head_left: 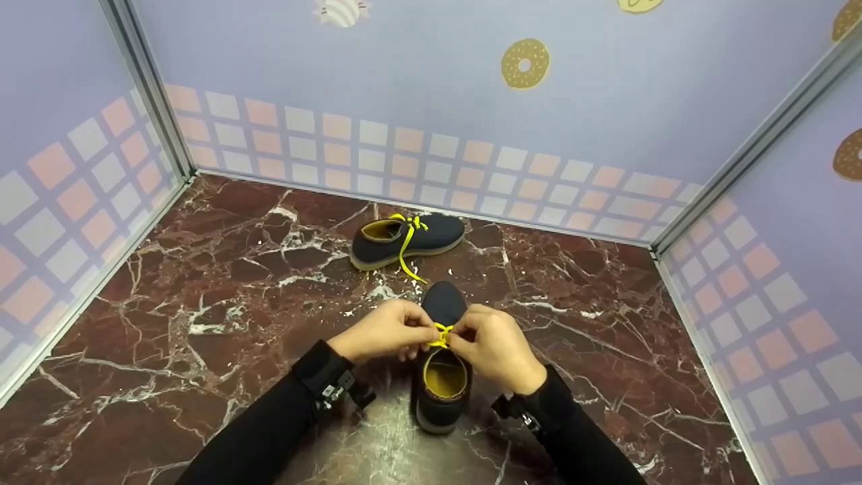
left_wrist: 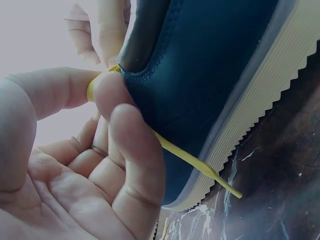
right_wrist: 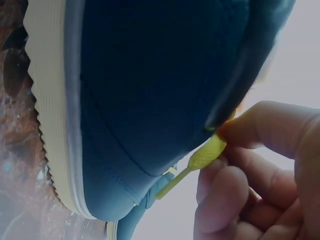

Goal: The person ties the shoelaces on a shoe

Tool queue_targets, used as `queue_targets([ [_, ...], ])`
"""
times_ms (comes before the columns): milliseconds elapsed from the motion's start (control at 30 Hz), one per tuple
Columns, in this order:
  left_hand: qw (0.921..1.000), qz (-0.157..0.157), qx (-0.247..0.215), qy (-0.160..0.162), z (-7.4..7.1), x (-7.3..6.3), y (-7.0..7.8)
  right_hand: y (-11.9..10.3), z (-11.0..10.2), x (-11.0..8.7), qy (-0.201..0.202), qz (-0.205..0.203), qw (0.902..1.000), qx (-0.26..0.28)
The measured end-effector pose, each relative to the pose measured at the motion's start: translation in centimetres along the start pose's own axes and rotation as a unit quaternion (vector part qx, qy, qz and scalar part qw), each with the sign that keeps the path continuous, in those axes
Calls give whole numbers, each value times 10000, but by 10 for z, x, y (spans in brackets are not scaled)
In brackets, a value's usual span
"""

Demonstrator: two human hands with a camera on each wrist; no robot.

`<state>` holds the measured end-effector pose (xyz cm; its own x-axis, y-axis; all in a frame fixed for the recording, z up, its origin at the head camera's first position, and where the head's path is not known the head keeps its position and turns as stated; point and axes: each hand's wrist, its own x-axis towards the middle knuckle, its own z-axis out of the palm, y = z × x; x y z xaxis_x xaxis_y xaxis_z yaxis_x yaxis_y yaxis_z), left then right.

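A dark shoe with a yellow inside stands upright on the floor between my hands, its toe pointing away. My left hand pinches the yellow shoelace between thumb and forefinger, just at the shoe's throat. A thin tipped end of that lace hangs down past the shoe's side in the left wrist view. From the other side, my right hand pinches the lace too. In the right wrist view, a short flat piece of lace sticks out below the fingertips. My fingers partly hide the lacing.
Farther off, a second dark shoe lies turned sideways with its toe to the right. Its yellow lace trails onto the dark red marbled floor. Printed panels close in the back and both sides.
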<state>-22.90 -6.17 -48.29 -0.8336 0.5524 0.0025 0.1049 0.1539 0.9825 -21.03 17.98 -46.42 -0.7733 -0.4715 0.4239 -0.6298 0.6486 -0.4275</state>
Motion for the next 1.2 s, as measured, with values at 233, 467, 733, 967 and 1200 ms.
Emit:
queue_targets([
  [233, 10000, 26, -4, 31, 1, 1, -1, 1, 0, 0, 58, -144, 9999, 65],
  [467, 9999, 85, -48, 56, 2, 0, -2, 4, 2, 0, 38, -552, 9982, -210],
  [733, 9999, 64, -71, 65, 2, 0, -2, 3, 2, 0, -83, -471, 9982, -352],
  [967, 10000, 70, -64, -19, -1, 0, -3, 3, -1, 0, -263, 185, 9995, 20],
  [1200, 9999, 81, -36, -92, -3, 0, -3, 4, -9, 3, -603, 132, 9973, 404],
])
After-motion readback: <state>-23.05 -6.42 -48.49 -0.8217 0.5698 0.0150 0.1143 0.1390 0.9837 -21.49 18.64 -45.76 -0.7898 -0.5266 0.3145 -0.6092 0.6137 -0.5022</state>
